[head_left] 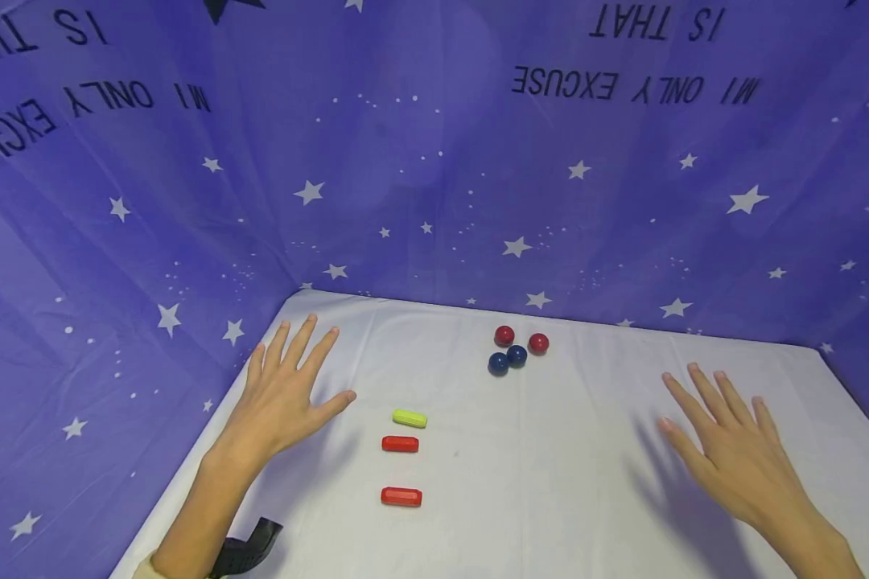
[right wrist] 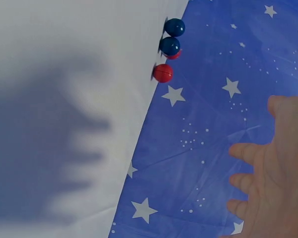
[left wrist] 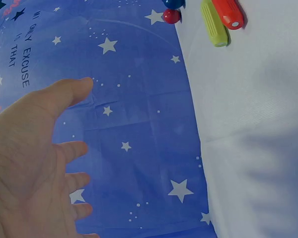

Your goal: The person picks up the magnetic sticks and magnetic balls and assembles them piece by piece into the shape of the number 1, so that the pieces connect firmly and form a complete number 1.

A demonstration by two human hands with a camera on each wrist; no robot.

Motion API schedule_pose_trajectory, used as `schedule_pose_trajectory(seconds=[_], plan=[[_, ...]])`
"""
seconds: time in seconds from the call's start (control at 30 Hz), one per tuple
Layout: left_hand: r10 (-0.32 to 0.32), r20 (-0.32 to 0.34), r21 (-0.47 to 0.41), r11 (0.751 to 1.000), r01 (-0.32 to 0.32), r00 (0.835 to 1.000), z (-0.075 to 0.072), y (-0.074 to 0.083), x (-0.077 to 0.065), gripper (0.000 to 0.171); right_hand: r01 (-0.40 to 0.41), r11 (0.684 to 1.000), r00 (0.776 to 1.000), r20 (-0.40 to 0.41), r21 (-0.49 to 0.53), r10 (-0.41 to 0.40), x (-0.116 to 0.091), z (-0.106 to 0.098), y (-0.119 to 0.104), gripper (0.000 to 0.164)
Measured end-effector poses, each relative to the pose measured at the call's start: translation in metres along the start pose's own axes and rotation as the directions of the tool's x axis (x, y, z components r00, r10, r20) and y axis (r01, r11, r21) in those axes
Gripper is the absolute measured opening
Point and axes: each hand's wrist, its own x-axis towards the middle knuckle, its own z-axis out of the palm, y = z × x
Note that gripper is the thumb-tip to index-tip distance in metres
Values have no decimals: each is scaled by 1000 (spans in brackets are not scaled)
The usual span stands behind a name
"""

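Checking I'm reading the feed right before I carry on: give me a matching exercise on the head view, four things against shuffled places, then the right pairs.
Things
1. Yellow-green stick
2. Blue balls
3. Left hand
4. Right hand

Places
A. Fingers spread, to the right of all the balls
B. Just in front of the red balls
C. Fingers spread, to the left of all the sticks
D. Beyond both red sticks

Pairs: 1-D, 2-B, 3-C, 4-A

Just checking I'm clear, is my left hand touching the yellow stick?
Apart. The head view shows bare white cloth between the left hand's thumb and the yellow stick.
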Motion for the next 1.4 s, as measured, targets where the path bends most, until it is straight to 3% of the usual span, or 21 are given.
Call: schedule_pose_trajectory(seconds=[0.17,0.3,0.47,0.67,0.77,0.83,1.0,1.2,1.4], plan=[[13,-8,-51,999,-13,1000,3,0,0,80,4,999,1000,-18,46,-3,0,1,-1,61],[54,-29,-215,975,-59,998,10,1,-2,70,-6,988,1000,-29,153,11,2,1,-3,56],[120,-15,-453,884,-113,993,24,8,-7,56,-30,962,999,-29,270,39,5,5,-6,51],[205,22,-643,753,-143,978,40,21,-20,46,-28,929,996,-63,370,55,10,19,-6,35],[249,33,-703,694,-155,968,46,27,-29,39,-35,894,995,-68,447,73,13,27,-5,31],[275,39,-726,668,-162,961,50,30,-35,34,-30,859,995,-69,511,75,16,32,-5,30],[304,56,-721,671,-172,951,61,33,-48,28,-8,804,996,-67,595,60,25,45,-5,32],[306,90,-723,674,-149,948,74,33,-59,27,-1,772,997,-59,635,50,34,56,-10,33],[321,74,-717,676,-174,944,83,38,-64,28,-22,752,997,-42,659,65,43,64,-13,31]])
